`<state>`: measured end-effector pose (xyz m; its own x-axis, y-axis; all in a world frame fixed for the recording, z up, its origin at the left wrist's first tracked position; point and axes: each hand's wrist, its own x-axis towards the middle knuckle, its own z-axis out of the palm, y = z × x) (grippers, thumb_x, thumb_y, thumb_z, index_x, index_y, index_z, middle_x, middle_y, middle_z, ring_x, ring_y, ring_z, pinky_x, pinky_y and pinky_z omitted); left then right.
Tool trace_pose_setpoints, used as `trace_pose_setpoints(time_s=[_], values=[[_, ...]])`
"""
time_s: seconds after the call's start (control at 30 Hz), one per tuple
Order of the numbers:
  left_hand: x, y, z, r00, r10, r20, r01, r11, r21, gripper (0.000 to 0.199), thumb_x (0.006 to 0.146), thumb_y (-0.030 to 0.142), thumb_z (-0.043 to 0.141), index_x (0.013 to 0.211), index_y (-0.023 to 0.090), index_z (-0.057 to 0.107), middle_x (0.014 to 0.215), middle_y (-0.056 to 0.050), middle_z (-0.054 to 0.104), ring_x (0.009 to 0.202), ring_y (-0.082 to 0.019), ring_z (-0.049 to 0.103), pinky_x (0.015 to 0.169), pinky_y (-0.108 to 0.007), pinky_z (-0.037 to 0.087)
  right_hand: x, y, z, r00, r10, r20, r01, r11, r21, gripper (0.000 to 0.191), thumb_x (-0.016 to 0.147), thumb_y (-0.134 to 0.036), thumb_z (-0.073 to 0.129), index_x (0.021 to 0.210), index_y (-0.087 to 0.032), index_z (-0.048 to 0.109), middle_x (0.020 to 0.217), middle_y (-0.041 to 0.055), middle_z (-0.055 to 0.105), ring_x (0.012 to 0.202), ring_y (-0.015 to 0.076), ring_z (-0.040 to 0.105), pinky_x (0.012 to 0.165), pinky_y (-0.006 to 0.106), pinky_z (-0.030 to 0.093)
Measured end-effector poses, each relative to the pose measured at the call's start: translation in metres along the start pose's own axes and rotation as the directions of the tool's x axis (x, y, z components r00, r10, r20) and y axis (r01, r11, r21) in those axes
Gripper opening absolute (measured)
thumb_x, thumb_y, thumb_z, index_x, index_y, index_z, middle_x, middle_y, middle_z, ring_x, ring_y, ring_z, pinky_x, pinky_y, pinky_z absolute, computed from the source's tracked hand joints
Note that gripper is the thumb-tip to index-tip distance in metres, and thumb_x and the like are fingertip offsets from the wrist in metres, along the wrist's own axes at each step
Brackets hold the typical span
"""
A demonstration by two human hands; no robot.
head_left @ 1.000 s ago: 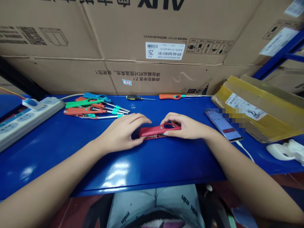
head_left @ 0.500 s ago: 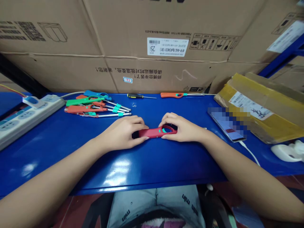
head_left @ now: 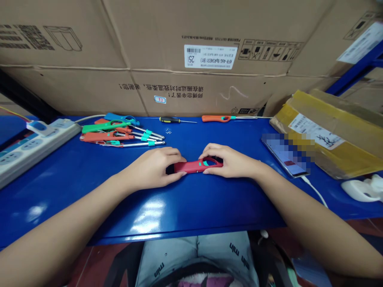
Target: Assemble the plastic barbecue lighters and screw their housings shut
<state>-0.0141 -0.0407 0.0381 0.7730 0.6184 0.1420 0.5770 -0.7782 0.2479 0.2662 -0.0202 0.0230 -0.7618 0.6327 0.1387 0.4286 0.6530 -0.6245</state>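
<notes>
A big carton point(head_left: 158, 40) stands behind the red lighter point(head_left: 191, 166); the blue table point(head_left: 209, 207) spreads around and below it; a taped box point(head_left: 320, 135) sits well to its right, a power strip point(head_left: 28, 149) well to its left; 2 hands are apart from each other, both clamped on the lighter, the left hand point(head_left: 154, 169) pinching its left end, the right hand point(head_left: 229, 161) its looped end; a phone point(head_left: 284, 155) lies to its right; a pile of coloured lighters point(head_left: 107, 136) lies behind it to the left, 1 orange lighter point(head_left: 211, 118), a screwdriver point(head_left: 170, 119) and tiny screws point(head_left: 168, 131) behind it.
</notes>
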Motion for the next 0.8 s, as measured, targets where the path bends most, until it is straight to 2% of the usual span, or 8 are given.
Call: trace_pose_setpoints(time_s=[0.23, 0.53, 0.8], values=[[-0.0003, 0.0014, 0.0034, 1.000, -0.006, 0.001, 0.006, 1.000, -0.016, 0.029, 0.096, 0.037, 0.058, 0.115, 0.018, 0.070, 0.111, -0.007, 0.070, 0.098, -0.023, 0.067, 0.086, -0.035, 0.054, -0.0017, -0.0013, -0.0036, 1.000, 0.022, 0.017, -0.022, 1.000, -0.007, 0.029, 0.086, -0.029, 0.075, 0.112, -0.018, 0.067, 0.112, 0.0079, 0.065, 0.101, 0.0204, 0.063, 0.093, 0.036, 0.050], [0.0023, 0.0057, 0.0023, 0.998, 0.018, -0.061, -0.020, 0.999, -0.032, 0.028, 0.096, 0.037, 0.058, 0.111, 0.017, 0.070, 0.108, -0.007, 0.071, 0.095, -0.021, 0.066, 0.083, -0.033, 0.053, -0.0037, -0.0056, -0.0094, 1.000, 0.006, 0.024, -0.005, 1.000, -0.022, 0.026, 0.085, -0.026, 0.075, 0.108, -0.016, 0.066, 0.107, 0.0058, 0.064, 0.093, 0.0173, 0.060, 0.086, 0.032, 0.049], [0.0016, 0.0037, 0.0051, 1.000, 0.018, -0.017, -0.018, 1.000, -0.006, 0.027, 0.093, 0.035, 0.062, 0.113, 0.019, 0.071, 0.111, -0.006, 0.070, 0.097, -0.022, 0.066, 0.084, -0.033, 0.052, -0.0045, -0.0070, -0.0088, 0.997, 0.022, 0.070, -0.018, 0.998, -0.058, 0.026, 0.087, -0.029, 0.073, 0.109, -0.016, 0.067, 0.107, 0.0065, 0.063, 0.095, 0.0191, 0.060, 0.088, 0.034, 0.049]])
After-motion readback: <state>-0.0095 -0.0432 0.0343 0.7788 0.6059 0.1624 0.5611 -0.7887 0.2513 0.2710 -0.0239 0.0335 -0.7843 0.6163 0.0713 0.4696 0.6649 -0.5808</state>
